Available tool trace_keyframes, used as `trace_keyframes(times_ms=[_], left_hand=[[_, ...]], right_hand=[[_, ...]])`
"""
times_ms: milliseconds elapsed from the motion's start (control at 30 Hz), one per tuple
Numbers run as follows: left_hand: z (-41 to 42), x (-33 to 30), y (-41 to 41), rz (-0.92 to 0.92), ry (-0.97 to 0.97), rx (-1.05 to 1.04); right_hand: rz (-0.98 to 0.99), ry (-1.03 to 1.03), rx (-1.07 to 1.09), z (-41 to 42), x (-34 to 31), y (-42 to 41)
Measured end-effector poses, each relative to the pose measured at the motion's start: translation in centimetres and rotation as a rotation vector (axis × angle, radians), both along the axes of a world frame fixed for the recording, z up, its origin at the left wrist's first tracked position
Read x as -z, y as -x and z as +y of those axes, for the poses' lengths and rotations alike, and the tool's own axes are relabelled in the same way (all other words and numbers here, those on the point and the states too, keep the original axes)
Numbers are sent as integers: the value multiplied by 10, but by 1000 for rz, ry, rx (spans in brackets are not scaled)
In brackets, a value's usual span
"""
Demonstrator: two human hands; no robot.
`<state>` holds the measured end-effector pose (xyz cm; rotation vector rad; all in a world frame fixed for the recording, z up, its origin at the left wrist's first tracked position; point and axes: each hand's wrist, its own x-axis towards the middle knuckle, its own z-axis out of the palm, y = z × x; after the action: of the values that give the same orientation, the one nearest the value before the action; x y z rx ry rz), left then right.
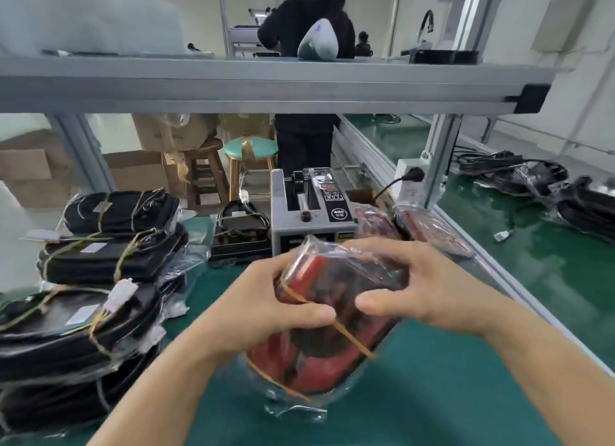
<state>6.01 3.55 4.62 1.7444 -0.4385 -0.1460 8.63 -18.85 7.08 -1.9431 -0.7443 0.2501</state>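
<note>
Fingers curled on both sides: your left hand (266,299) and right hand (429,289) clamp the bag (332,312), left thumb pinching the band (352,337) against it.

The bagged bundle (332,312) is at centre above the bench surface (432,395), with the left hand (259,312) gripping its left side and the right hand (432,289) its right. The tape dispenser (309,209) stands directly behind it. Stacked bundles (100,279) lie to the left, further bags (429,229) lie right of the dispenser, and the shelf (266,82) spans overhead.
</note>
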Motion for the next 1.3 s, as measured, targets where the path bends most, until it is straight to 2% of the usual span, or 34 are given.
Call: trace_keyframes(times_ms=[67, 167, 300, 367, 467, 533, 600, 700, 800, 833, 1200, 1300], left_hand=[[4, 19, 6, 15, 137, -118], [8, 45, 16, 42, 316, -304], [13, 63, 24, 38, 411, -426], [16, 66, 27, 33, 411, -421], [20, 66, 31, 47, 448, -280], [26, 61, 31, 111, 466, -194], [35, 55, 31, 202, 564, -46], [42, 36, 28, 351, 596, -70], [31, 22, 23, 219, 363, -169], [28, 20, 21, 185, 340, -208], [49, 29, 20, 112, 425, -141], [50, 32, 21, 108, 448, -110]], right_hand=[[-99, -13, 38, 11, 2, -5], [-355, -124, 108, 27, 11, -3], [-927, -89, 150, 46, 36, 9], [-1143, -45, 156, 50, 48, 16], [-1291, 39, 191, 52, 63, 21], [-1320, 63, 223, 51, 70, 19], [-1322, 67, 204, 49, 75, 15], [-1321, 68, 163, 48, 80, 11], [-1301, 79, 135, 49, 82, 11], [-1297, 88, 142, 50, 82, 11], [-1167, -28, 251, 47, 69, 36], [-1069, -73, 259, 46, 67, 38]])
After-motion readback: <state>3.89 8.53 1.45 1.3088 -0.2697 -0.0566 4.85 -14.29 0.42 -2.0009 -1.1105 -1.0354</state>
